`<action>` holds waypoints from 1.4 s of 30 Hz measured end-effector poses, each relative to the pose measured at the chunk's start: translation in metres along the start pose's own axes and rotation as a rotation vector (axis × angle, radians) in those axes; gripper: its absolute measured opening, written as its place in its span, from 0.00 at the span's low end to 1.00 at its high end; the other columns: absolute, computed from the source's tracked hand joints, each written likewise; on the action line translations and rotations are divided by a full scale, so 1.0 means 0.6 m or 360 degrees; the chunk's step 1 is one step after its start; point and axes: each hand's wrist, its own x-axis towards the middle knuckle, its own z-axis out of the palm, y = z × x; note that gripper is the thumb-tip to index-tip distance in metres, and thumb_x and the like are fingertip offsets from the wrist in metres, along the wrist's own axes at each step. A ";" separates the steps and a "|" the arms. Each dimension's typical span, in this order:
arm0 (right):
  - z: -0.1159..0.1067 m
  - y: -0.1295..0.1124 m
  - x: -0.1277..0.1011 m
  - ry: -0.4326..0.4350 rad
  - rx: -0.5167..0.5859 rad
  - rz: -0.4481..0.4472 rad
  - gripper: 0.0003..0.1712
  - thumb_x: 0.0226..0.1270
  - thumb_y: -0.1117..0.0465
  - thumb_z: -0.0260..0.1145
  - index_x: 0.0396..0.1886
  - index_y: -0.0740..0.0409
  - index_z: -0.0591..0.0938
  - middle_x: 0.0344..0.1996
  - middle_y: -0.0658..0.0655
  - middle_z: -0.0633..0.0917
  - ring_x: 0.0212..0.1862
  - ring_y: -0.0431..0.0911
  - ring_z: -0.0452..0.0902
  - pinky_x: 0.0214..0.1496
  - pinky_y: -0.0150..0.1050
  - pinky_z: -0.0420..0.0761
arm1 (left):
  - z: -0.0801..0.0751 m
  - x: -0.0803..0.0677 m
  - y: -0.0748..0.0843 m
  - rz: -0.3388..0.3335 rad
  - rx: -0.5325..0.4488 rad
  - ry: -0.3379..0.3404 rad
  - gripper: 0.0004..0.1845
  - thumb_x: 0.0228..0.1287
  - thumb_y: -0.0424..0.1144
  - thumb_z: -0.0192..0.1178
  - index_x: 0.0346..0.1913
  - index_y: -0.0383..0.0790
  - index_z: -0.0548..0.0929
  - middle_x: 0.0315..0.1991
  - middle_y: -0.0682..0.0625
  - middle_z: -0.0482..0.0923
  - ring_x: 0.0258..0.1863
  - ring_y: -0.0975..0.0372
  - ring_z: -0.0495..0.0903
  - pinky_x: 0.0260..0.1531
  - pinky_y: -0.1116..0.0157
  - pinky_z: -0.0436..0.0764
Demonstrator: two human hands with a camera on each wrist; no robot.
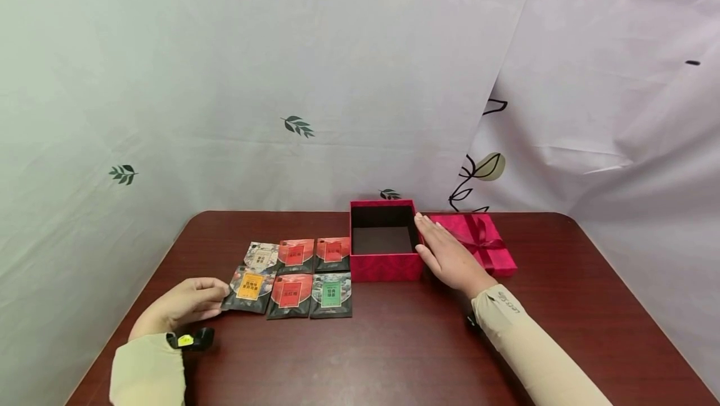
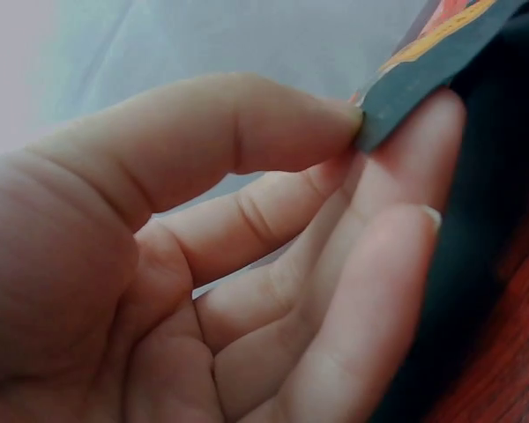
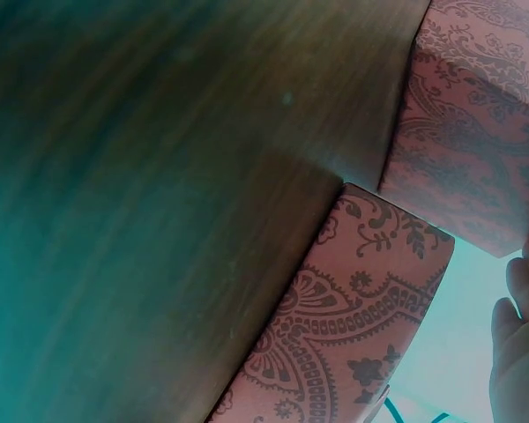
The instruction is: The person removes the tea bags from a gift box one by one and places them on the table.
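My left hand (image 1: pixel 188 300) pinches the left corner of a dark sachet with an orange label (image 1: pixel 250 286), thumb on top and index finger beneath. In the left wrist view the sachet's dark edge (image 2: pixel 414 92) lies between those fingertips. My right hand (image 1: pixel 450 259) has its fingers straight against the right side of an uncovered red box (image 1: pixel 385 267), which has a dark inside. In the right wrist view, fingertips (image 3: pixel 522 308) show near the patterned wall of the box (image 3: pixel 476 141).
Beside the held sachet lie a pale sachet (image 1: pixel 261 256), a green-labelled one (image 1: pixel 331 297) and red-labelled ones (image 1: pixel 290 293), in two rows left of the box. A red lid with a ribbon bow (image 1: pixel 500 256) lies right of the box on the brown table (image 1: pixel 382 356). A printed curtain (image 1: pixel 360 81) hangs behind.
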 end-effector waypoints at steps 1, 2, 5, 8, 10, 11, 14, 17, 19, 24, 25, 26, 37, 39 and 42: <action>0.000 0.000 0.000 0.0001 -0.0001 0.0000 0.37 0.79 0.55 0.56 0.79 0.66 0.59 0.78 0.61 0.60 0.78 0.60 0.54 0.77 0.57 0.57 | 0.000 0.000 -0.001 -0.0005 -0.0005 -0.0008 0.09 0.75 0.34 0.55 0.44 0.43 0.86 0.39 0.56 0.80 0.34 0.69 0.83 0.40 0.68 0.85; 0.000 0.000 0.000 0.0003 -0.0002 -0.0001 0.36 0.79 0.55 0.56 0.79 0.66 0.59 0.78 0.62 0.60 0.78 0.60 0.54 0.77 0.57 0.57 | 0.000 -0.001 -0.001 -0.0011 -0.0012 -0.0011 0.09 0.75 0.34 0.55 0.44 0.43 0.86 0.39 0.56 0.80 0.34 0.69 0.83 0.40 0.68 0.85; 0.000 0.000 0.000 0.0011 -0.0001 -0.0004 0.36 0.79 0.55 0.56 0.78 0.67 0.59 0.78 0.62 0.60 0.78 0.60 0.55 0.76 0.58 0.57 | 0.001 -0.002 -0.002 -0.0025 -0.0023 -0.0027 0.08 0.74 0.34 0.55 0.43 0.43 0.86 0.37 0.55 0.81 0.33 0.69 0.84 0.39 0.68 0.85; 0.000 0.000 0.000 0.0006 -0.0007 -0.0003 0.36 0.79 0.54 0.55 0.78 0.67 0.59 0.78 0.62 0.60 0.78 0.60 0.54 0.76 0.58 0.57 | 0.002 -0.003 -0.002 -0.0046 -0.0023 -0.0035 0.09 0.74 0.34 0.56 0.42 0.43 0.87 0.35 0.55 0.82 0.32 0.68 0.84 0.38 0.68 0.86; 0.000 0.000 -0.001 -0.0003 -0.0007 0.0006 0.36 0.79 0.54 0.55 0.78 0.67 0.59 0.78 0.62 0.60 0.78 0.59 0.53 0.77 0.57 0.57 | 0.002 -0.004 -0.002 -0.0062 -0.0010 -0.0032 0.09 0.74 0.33 0.56 0.42 0.42 0.87 0.34 0.55 0.83 0.31 0.68 0.84 0.37 0.68 0.86; 0.000 -0.001 -0.001 -0.0008 -0.0007 0.0011 0.36 0.80 0.53 0.55 0.79 0.67 0.59 0.78 0.61 0.60 0.79 0.58 0.52 0.77 0.57 0.57 | 0.003 -0.005 -0.002 -0.0072 0.0000 -0.0028 0.09 0.74 0.33 0.56 0.42 0.42 0.87 0.34 0.55 0.83 0.31 0.68 0.84 0.37 0.68 0.86; -0.001 -0.001 -0.001 -0.0019 -0.0003 0.0025 0.36 0.80 0.53 0.55 0.79 0.66 0.59 0.79 0.61 0.59 0.79 0.56 0.51 0.77 0.56 0.56 | 0.003 -0.008 0.000 -0.0092 0.0043 -0.0024 0.09 0.75 0.33 0.55 0.43 0.38 0.86 0.33 0.54 0.82 0.30 0.68 0.83 0.36 0.68 0.86; -0.002 -0.002 -0.002 -0.0028 0.0003 0.0032 0.37 0.80 0.52 0.55 0.79 0.66 0.58 0.79 0.61 0.59 0.79 0.56 0.50 0.78 0.55 0.55 | 0.004 -0.011 0.004 -0.0107 0.0096 -0.0020 0.10 0.75 0.33 0.53 0.44 0.34 0.85 0.33 0.54 0.80 0.30 0.67 0.82 0.36 0.68 0.86; -0.002 -0.003 -0.002 -0.0033 0.0004 0.0039 0.37 0.80 0.52 0.54 0.79 0.65 0.58 0.79 0.61 0.59 0.80 0.56 0.50 0.78 0.55 0.54 | 0.005 -0.013 0.008 -0.0113 0.0139 -0.0006 0.10 0.75 0.32 0.52 0.44 0.32 0.84 0.33 0.53 0.79 0.31 0.67 0.83 0.36 0.68 0.85; -0.004 -0.004 -0.001 -0.0039 0.0010 0.0056 0.37 0.80 0.51 0.54 0.80 0.64 0.57 0.79 0.59 0.58 0.80 0.54 0.49 0.78 0.54 0.53 | 0.012 -0.015 0.017 -0.0150 0.0278 0.0058 0.10 0.75 0.33 0.54 0.38 0.34 0.84 0.28 0.53 0.79 0.30 0.66 0.85 0.32 0.69 0.84; -0.004 -0.004 -0.001 -0.0040 0.0011 0.0059 0.37 0.80 0.51 0.54 0.80 0.64 0.57 0.79 0.59 0.58 0.80 0.54 0.49 0.78 0.54 0.53 | 0.014 -0.015 0.019 -0.0163 0.0304 0.0078 0.10 0.74 0.33 0.54 0.36 0.35 0.83 0.27 0.53 0.79 0.30 0.66 0.85 0.31 0.69 0.84; -0.004 -0.004 -0.001 -0.0039 0.0014 0.0058 0.37 0.80 0.52 0.54 0.80 0.64 0.58 0.79 0.59 0.58 0.80 0.54 0.49 0.78 0.54 0.54 | 0.016 -0.015 0.020 -0.0175 0.0328 0.0092 0.10 0.74 0.33 0.55 0.35 0.36 0.83 0.26 0.53 0.79 0.29 0.66 0.85 0.31 0.69 0.84; 0.000 -0.001 0.001 0.0011 0.0011 0.0007 0.36 0.78 0.56 0.57 0.78 0.67 0.60 0.78 0.62 0.60 0.78 0.60 0.54 0.76 0.58 0.57 | 0.028 -0.014 0.026 -0.0233 0.0407 0.0220 0.09 0.73 0.31 0.55 0.34 0.33 0.82 0.26 0.52 0.79 0.26 0.65 0.81 0.32 0.67 0.82; 0.000 -0.001 0.001 0.0002 0.0009 0.0017 0.36 0.78 0.56 0.57 0.78 0.67 0.59 0.78 0.62 0.60 0.78 0.59 0.53 0.76 0.58 0.57 | 0.028 -0.011 0.026 -0.0223 0.0425 0.0265 0.11 0.74 0.33 0.55 0.34 0.32 0.82 0.26 0.52 0.79 0.26 0.65 0.80 0.31 0.67 0.82; 0.001 -0.001 0.002 -0.0008 0.0008 0.0026 0.37 0.78 0.56 0.58 0.78 0.67 0.59 0.78 0.62 0.60 0.78 0.60 0.53 0.76 0.59 0.58 | 0.030 -0.005 0.029 -0.0180 0.0499 0.0405 0.14 0.76 0.37 0.54 0.34 0.31 0.82 0.27 0.50 0.80 0.26 0.64 0.81 0.30 0.66 0.81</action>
